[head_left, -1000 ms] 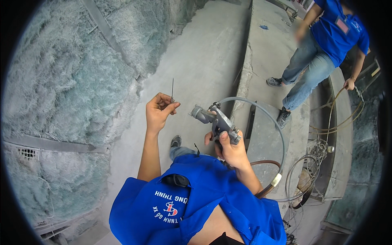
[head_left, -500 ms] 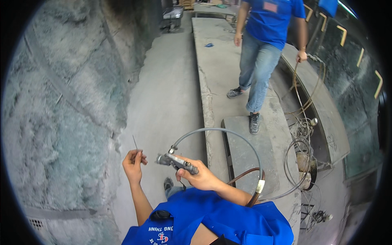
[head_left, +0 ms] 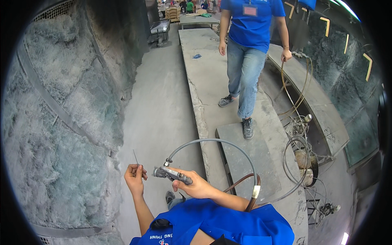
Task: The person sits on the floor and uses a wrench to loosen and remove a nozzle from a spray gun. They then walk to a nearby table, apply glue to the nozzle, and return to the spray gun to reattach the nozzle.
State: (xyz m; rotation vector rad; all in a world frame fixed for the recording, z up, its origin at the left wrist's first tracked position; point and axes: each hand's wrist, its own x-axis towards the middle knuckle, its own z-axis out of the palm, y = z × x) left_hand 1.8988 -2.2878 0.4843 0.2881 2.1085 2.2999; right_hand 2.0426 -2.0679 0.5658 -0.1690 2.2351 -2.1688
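My left hand [head_left: 135, 179] pinches a thin, straight metal rod [head_left: 135, 157] that points up and away from the fingers. A spray gun [head_left: 174, 175], grey and coated with dried paint, is gripped in my right hand [head_left: 197, 186], its nozzle end turned left toward my left hand. From the gun a grey hose [head_left: 216, 140] arcs up and over to the right. It comes down beside a brown hose [head_left: 252, 196] near my right forearm. A short gap separates the gun from my left fingers.
Filter-like grey-green fibre [head_left: 65, 151] covers the left wall. A long concrete slab [head_left: 196, 98] runs ahead, with a dark board [head_left: 245, 155] on it. A co-worker [head_left: 249, 61] stands there, holding a looped hose [head_left: 304, 94]. Coiled hoses and paint-crusted equipment [head_left: 306, 163] lie at right.
My view has tilted up a little, showing more of the far room. Both hands keep their grips, the rod and spray gun still held close together. The co-worker's stance is nearly the same.
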